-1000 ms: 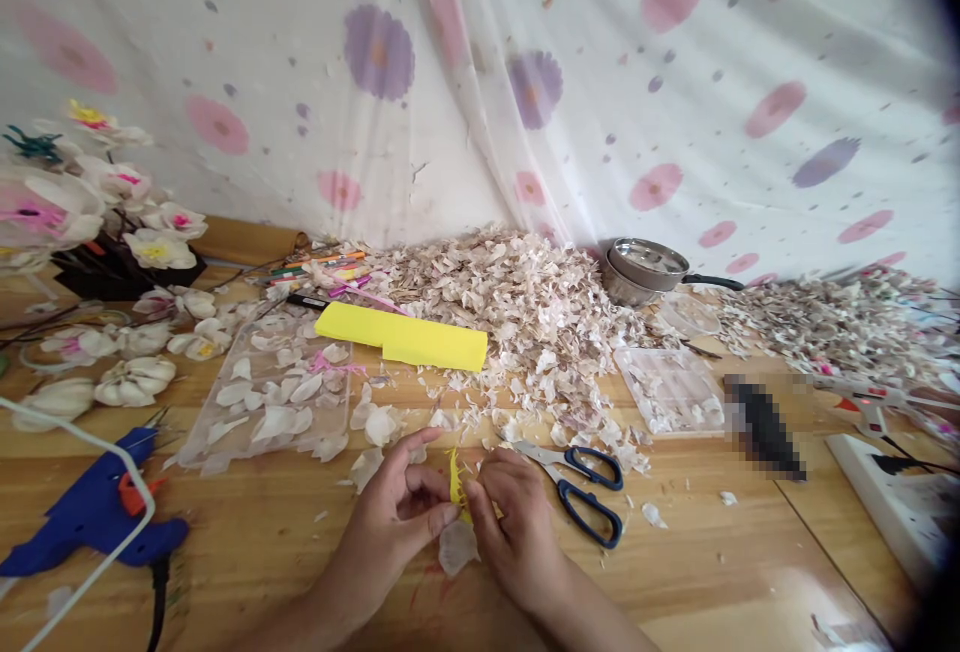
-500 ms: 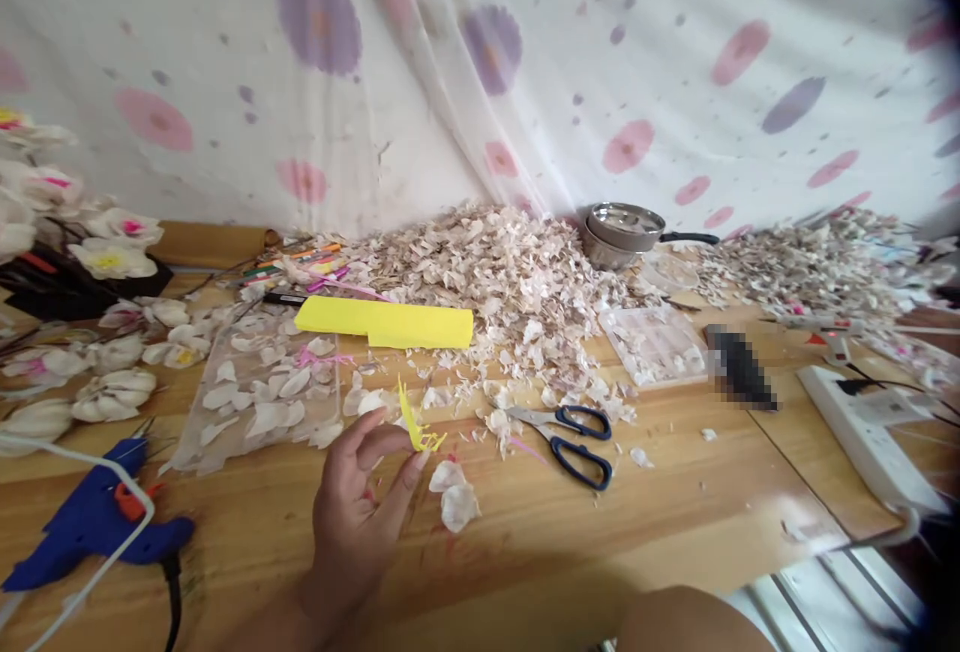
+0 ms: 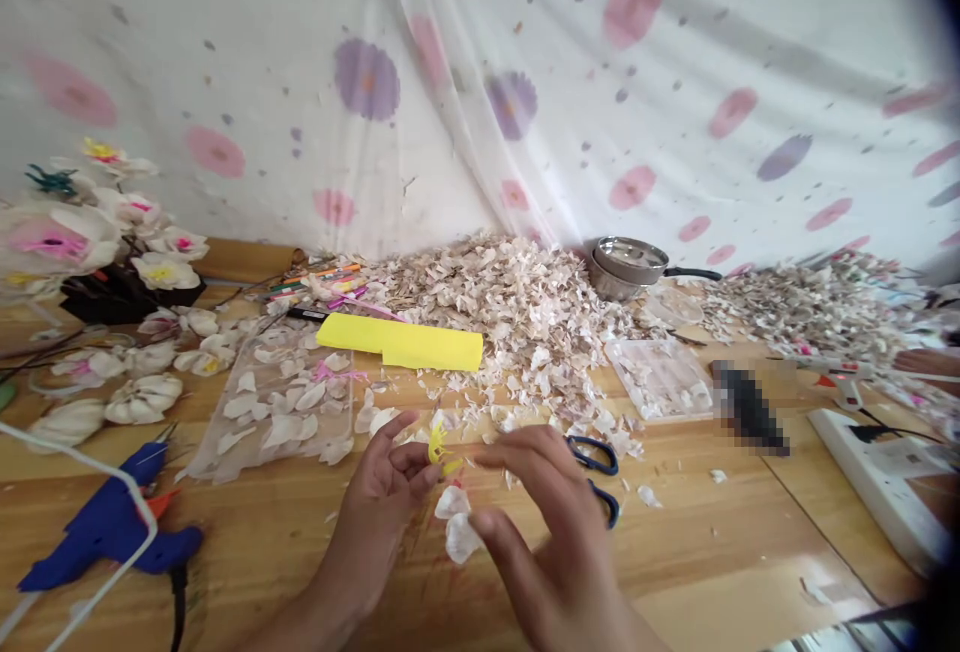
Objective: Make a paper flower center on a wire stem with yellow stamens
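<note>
Between the thumb and fingers of my left hand [image 3: 379, 507] is a small yellow fringed strip [image 3: 437, 445], its thin prongs pointing up. My right hand [image 3: 559, 522] reaches in from the right, thumb and fingers apart with nothing held, its fingertips close to the strip. On the wood below, two white papery petals [image 3: 459, 527] lie between the hands. Behind my right hand, scissors [image 3: 596, 454] show only their dark blue handles. A folded yellow sheet [image 3: 401, 342] rests just beyond the hands.
A blue glue gun [image 3: 105, 522] lies at the left beneath a white cord [image 3: 131, 492]. Behind stands a large heap of dry petals [image 3: 495, 292] with metal bowls [image 3: 628, 267]. White flowers [image 3: 135, 222] fill the left; a power strip [image 3: 874, 487] sits right.
My right hand has come into view from the lower right, up to the yellow strip, and now covers part of the scissors. My left hand keeps the strip, and the view has tilted slightly.
</note>
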{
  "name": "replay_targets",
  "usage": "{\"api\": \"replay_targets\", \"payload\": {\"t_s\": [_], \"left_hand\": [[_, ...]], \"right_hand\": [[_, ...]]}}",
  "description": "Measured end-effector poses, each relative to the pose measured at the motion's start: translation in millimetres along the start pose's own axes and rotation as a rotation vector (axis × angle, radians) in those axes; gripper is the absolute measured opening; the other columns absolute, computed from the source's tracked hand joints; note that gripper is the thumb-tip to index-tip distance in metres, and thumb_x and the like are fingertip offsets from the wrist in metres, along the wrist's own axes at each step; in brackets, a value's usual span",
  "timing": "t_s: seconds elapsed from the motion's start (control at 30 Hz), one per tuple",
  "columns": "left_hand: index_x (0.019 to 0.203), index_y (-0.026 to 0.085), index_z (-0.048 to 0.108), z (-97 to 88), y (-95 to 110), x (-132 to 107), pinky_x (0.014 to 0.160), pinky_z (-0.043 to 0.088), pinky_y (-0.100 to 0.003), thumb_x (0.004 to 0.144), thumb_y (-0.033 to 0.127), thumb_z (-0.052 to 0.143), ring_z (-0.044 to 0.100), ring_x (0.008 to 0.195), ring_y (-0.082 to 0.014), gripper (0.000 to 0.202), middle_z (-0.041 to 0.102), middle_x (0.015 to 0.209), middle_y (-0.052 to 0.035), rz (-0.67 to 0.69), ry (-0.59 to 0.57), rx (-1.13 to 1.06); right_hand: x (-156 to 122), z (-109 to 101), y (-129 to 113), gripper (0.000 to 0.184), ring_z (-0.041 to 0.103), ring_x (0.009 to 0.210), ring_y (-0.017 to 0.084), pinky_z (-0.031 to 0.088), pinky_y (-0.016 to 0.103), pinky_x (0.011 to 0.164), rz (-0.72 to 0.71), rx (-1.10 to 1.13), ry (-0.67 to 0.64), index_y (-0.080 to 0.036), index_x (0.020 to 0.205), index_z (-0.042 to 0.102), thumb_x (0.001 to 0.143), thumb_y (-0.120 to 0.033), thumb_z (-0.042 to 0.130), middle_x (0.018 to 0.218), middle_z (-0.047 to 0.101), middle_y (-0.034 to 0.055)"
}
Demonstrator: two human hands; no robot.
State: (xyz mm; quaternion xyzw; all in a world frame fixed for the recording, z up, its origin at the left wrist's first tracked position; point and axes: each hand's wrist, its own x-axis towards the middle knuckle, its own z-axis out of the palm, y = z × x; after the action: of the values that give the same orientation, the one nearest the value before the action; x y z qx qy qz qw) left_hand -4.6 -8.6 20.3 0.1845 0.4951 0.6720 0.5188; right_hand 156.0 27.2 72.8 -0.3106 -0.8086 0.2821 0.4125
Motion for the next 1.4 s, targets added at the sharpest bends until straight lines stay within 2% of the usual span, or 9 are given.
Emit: {"api": "replay_targets", "payload": {"t_s": [0.07,0.17,0.3,0.5,0.7,0.8,0.93,1.2,1.4], "left_hand": [[0.125,0.024,0.042,0.0,-1.4,-1.0,0.071,0.046,-0.024,0.07,0.029,0.077,0.059,0.076,-0.014,0.065,0.063,0.08,0.0019,0.001,-0.022,0.017],[0.127,0.022,0.039,-1.5,-4.9,-1.3,0.071,0.047,-0.027,0.074,0.034,0.073,0.06,0.078,-0.017,0.064,0.065,0.083,-0.0012,0.026,-0.063,0.077],[0.125,0.021,0.041,-4.1,-8.4,1.2,0.066,0.046,-0.027,0.071,0.035,0.075,0.058,0.072,-0.0176,0.065,0.065,0.078,-0.0015,0.058,-0.061,0.138],[0.126,0.022,0.04,-7.3,-14.3,2.9,0.073,0.044,-0.027,0.073,0.037,0.073,0.059,0.08,-0.0179,0.065,0.065,0.083,-0.0018,0.039,-0.081,0.201],[0.125,0.021,0.039,-6.0,-15.6,2.7,0.07,0.044,-0.029,0.072,0.036,0.074,0.059,0.074,-0.0179,0.065,0.065,0.084,-0.0024,0.026,-0.097,0.199],[0.126,0.022,0.038,-5.8,-14.7,2.2,0.071,0.044,-0.029,0.072,0.035,0.074,0.058,0.075,-0.0178,0.066,0.064,0.081,-0.0011,0.009,-0.094,0.185],[0.126,0.023,0.038,-6.0,-14.8,1.2,0.072,0.043,-0.027,0.073,0.033,0.074,0.055,0.078,-0.0164,0.065,0.06,0.079,0.0013,-0.028,-0.085,0.144],[0.127,0.022,0.037,-3.6,-12.6,0.3,0.075,0.043,-0.028,0.072,0.03,0.074,0.055,0.08,-0.0165,0.067,0.062,0.081,-0.0001,-0.06,-0.093,0.078],[0.124,0.021,0.039,-4.1,-12.3,1.3,0.072,0.042,-0.026,0.07,0.031,0.076,0.054,0.075,-0.0157,0.066,0.063,0.077,0.0,-0.047,-0.094,0.093]], "right_hand": [[8.3,14.7,15.8,0.018,0.06,0.089,0.025,0.047,0.039,0.08,0.079,-0.001,-0.001,-0.021,0.099,0.061,0.086,-0.034,0.061,0.095,0.065,0.0095],[6.9,37.3,33.1,0.014,0.06,0.08,0.021,0.047,0.032,0.071,0.184,0.11,-0.059,-0.018,0.086,0.062,0.088,-0.031,0.057,0.083,0.065,0.0064],[0.6,51.4,39.9,0.023,0.055,0.067,0.017,0.043,0.027,0.062,0.206,0.193,-0.018,-0.018,0.068,0.057,0.09,-0.026,0.052,0.068,0.059,0.0022],[-4.2,48.9,39.7,0.019,0.054,0.07,0.017,0.04,0.029,0.066,0.107,0.179,0.01,-0.019,0.074,0.059,0.09,-0.021,0.049,0.07,0.06,0.0022],[-7.9,45.5,39.8,0.017,0.054,0.073,0.018,0.04,0.031,0.068,0.075,0.147,-0.041,-0.02,0.078,0.058,0.09,-0.015,0.047,0.075,0.061,0.003],[-7.6,43.0,39.7,0.012,0.055,0.077,0.019,0.042,0.033,0.071,0.029,0.088,-0.026,-0.02,0.087,0.057,0.087,-0.011,0.049,0.081,0.063,0.0038],[-6.4,41.8,42.4,0.027,0.057,0.079,0.019,0.044,0.033,0.074,-0.091,0.066,-0.001,-0.022,0.103,0.056,0.083,-0.004,0.051,0.088,0.065,0.0043],[-4.8,42.9,48.9,0.023,0.053,0.07,0.016,0.042,0.029,0.063,-0.192,0.009,0.068,-0.022,0.092,0.063,0.083,-0.001,0.056,0.075,0.065,0.002],[-4.5,45.1,51.2,0.013,0.054,0.074,0.017,0.043,0.031,0.069,-0.178,-0.027,0.069,-0.019,0.09,0.06,0.088,-0.006,0.055,0.08,0.065,0.0034]]}}
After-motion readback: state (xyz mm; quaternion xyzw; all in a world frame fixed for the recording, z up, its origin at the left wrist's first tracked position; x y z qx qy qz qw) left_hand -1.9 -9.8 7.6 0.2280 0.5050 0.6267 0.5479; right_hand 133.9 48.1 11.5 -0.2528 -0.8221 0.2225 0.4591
